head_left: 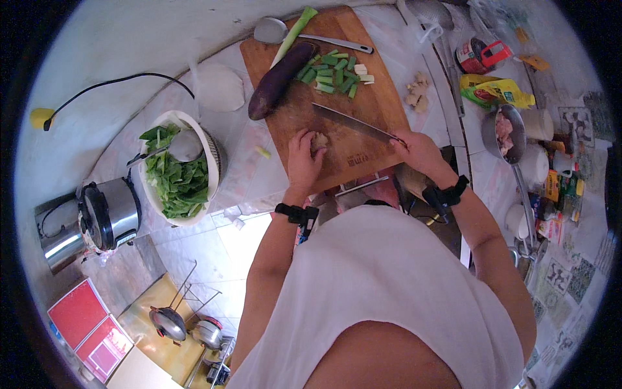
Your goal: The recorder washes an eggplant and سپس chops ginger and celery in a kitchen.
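Note:
My right hand [414, 152] grips the handle of a long knife [350, 121], whose blade angles up-left across the wooden cutting board [376, 97]. My left hand [304, 155] has its fingers curled on a small knobbly piece, apparently ginger [317, 141], on the board's lower left, below the blade. Higher on the board lie a purple eggplant [275, 84], a leek stalk [295, 32], cut green and white pieces [340, 71] and a steel turner [271, 29]. More ginger [418, 87] lies on the counter right of the board.
A white basket of leafy greens [175, 188] with a ladle [186, 146] stands left, beside a steel cooker [110, 211]. At right are a pot of meat pieces [504, 136], a yellow pouch [492, 91] and a red-labelled can [473, 55]. Pans [168, 322] sit lower left.

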{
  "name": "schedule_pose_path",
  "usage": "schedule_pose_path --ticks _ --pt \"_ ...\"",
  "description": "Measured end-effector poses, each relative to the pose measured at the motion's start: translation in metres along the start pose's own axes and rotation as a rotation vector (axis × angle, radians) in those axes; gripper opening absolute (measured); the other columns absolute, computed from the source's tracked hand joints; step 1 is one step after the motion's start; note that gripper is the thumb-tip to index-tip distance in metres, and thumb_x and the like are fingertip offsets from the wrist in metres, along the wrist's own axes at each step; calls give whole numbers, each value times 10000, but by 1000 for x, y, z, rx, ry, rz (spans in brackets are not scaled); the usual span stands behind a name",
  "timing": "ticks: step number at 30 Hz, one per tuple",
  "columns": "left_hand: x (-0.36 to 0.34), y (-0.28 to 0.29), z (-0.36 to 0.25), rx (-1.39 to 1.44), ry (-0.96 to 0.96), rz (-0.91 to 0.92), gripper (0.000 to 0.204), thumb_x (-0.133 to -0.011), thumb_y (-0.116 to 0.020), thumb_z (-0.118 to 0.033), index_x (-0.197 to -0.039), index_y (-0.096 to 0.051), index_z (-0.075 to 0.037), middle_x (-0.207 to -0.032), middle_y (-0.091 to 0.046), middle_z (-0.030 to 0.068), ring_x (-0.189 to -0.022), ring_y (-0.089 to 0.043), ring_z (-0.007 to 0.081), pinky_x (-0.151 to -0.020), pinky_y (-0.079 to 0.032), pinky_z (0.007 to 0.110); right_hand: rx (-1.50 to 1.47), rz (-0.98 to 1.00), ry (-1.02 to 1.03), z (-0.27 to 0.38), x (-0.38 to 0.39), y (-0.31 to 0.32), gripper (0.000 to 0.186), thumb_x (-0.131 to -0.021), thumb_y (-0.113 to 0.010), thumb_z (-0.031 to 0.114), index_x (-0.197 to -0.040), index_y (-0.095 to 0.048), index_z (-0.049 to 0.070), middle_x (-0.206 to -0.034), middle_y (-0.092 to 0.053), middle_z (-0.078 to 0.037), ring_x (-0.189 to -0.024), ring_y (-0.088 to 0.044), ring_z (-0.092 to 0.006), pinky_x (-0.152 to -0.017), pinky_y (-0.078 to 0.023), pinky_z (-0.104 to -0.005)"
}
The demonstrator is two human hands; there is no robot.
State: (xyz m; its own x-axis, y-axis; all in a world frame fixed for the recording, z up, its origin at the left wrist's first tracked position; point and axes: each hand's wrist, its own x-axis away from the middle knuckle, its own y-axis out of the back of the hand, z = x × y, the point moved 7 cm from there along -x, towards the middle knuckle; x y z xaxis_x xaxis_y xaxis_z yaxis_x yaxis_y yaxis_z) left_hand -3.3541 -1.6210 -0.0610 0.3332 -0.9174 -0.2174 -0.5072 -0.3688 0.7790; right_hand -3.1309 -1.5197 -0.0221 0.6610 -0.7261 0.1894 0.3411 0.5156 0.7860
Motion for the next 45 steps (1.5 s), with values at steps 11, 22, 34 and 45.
schedule_pose_path --ticks 11,22,34,45 --pt "11 -24 -20 21 -315 76 312 -684 -519 -17 -981 -573 -94 -1069 -536 104 -983 -487 309 -857 -401 382 176 11 -71 2 13 -16 197 -815 -483 234 -845 -535 46 -704 -569 -179 -669 -558 -372 -578 -454 -457" --pt "18 -26 -11 16 -275 58 263 -679 -537 -18 -931 -585 -74 -1001 -542 100 -964 -493 301 -818 -442 355 314 50 -26 47 32 -19 275 -804 -479 182 -1066 -514 107 -747 -558 -140 -664 -572 -306 -535 -455 -407" --pt "16 -37 -5 -33 -321 94 290 -655 -526 -9 -924 -608 -80 -976 -554 96 -970 -496 314 -844 -443 363 376 189 -80 54 39 -22 287 -803 -481 170 -1074 -500 77 -780 -560 -122 -649 -591 -279 -525 -480 -370" --pt "20 -38 1 7 -315 121 317 -638 -537 -20 -932 -616 -109 -989 -558 85 -991 -501 309 -834 -457 366 390 223 -21 66 33 -14 293 -770 -505 136 -1056 -505 68 -747 -564 -126 -630 -594 -276 -515 -479 -368"
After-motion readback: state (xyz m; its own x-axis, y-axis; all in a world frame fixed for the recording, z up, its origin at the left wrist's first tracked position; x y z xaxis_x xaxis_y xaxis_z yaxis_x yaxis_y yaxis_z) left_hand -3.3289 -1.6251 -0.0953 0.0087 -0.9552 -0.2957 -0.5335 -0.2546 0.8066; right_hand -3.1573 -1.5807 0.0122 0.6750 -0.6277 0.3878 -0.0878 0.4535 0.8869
